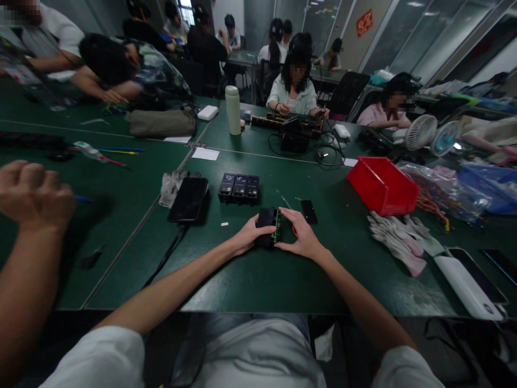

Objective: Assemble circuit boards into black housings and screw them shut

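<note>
In the head view, my left hand [247, 237] grips a small black plastic housing [265, 217] low over the green table. My right hand [302, 235] pinches the edges of a green circuit board [278, 227] at the housing's open right side. How far the board sits inside cannot be made out. A bit of orange [294, 231] shows behind my right fingers, its kind hidden. Just beyond my hands stand three black box-shaped modules [239, 188] in a row. To the right of them lies a flat black rectangular piece [309, 211].
A propped phone [188, 199] rests by grey gloves [168, 189] on the left. Right are a red bin [383, 186], work gloves [398, 240] and a white power bank [464, 285]. A co-worker's fist [34, 194] is at far left; a bottle [233, 110] stands ahead.
</note>
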The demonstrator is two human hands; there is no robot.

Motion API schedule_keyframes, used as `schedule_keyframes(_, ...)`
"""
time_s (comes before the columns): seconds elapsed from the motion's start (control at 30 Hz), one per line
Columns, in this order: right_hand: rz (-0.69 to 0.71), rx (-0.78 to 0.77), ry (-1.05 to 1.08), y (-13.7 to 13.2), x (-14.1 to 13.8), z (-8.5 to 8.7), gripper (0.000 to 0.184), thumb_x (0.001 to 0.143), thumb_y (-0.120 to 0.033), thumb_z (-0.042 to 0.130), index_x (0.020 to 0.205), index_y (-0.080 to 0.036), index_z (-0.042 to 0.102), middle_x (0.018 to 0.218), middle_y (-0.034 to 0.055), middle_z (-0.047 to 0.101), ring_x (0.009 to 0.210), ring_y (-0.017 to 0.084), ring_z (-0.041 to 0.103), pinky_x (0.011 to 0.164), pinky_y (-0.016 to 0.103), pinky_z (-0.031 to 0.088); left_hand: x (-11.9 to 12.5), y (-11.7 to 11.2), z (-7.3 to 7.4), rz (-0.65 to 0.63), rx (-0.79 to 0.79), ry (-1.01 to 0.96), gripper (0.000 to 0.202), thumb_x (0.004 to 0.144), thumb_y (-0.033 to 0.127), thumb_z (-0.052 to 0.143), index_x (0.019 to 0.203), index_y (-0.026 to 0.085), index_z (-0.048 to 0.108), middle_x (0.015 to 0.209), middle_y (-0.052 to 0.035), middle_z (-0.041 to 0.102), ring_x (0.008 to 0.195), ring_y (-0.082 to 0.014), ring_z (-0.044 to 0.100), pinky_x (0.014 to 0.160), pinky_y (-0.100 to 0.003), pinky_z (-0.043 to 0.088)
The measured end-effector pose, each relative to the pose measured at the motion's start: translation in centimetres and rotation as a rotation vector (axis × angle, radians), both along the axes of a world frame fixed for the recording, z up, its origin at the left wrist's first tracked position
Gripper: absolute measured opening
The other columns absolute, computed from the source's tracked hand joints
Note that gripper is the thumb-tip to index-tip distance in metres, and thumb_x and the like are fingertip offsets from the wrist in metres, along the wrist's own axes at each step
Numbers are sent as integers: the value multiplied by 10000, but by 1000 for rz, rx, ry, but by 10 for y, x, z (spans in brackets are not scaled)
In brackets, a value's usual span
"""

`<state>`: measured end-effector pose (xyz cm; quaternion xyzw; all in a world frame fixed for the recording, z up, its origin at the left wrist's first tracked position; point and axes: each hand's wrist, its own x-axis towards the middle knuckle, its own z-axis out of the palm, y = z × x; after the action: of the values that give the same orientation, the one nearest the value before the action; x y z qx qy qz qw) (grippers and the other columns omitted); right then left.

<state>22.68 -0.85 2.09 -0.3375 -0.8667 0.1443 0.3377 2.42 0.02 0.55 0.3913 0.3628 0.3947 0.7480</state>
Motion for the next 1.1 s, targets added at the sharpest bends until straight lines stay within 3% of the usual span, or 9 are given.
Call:
schedule_keyframes(0.17, -1, 26, 11, 0, 1, -2, 852, 738, -428, 729, 1445, -263, 285, 1393, 114, 454, 1292, 302, 425, 1070, 538, 374, 0, 1, -1, -3, -18, -10, 556, 639, 245, 796, 1146, 165, 582, 1041, -62, 663, 848, -145, 637, 761, -249, 497)
schedule_keyframes(0.37, -34, 23, 20, 0, -1, -6, 862, 717, -463, 740, 1433, -269, 301, 1364, 122, 461, 1271, 317, 435, 1047, 557, 386, -2, -1, 3, -97, -30, -68, 551, 685, 260, 767, 1174, 156, 536, 1046, -118, 668, 866, -216, 681, 743, -327, 553)
schedule_keyframes(0.6, -77, 21, 14, -2, -5, -9, 858, 697, -480, 752, 1412, -260, 333, 1308, 133, 468, 1226, 321, 453, 1016, 544, 416, -2, 0, 2, -126, 9, -76, 531, 707, 252, 752, 1174, 181, 510, 1096, -109, 637, 879, -228, 684, 666, -300, 566)
schedule_keyframes(1.1, -150, 26, -12, -6, -8, -11, 769, 717, -472, 732, 1353, -218, 382, 1255, 142, 479, 1194, 312, 461, 990, 514, 439, 0, -1, -1, -110, 98, -26, 598, 690, 274, 767, 1203, 172, 477, 1069, -95, 629, 868, -207, 677, 698, -311, 565)
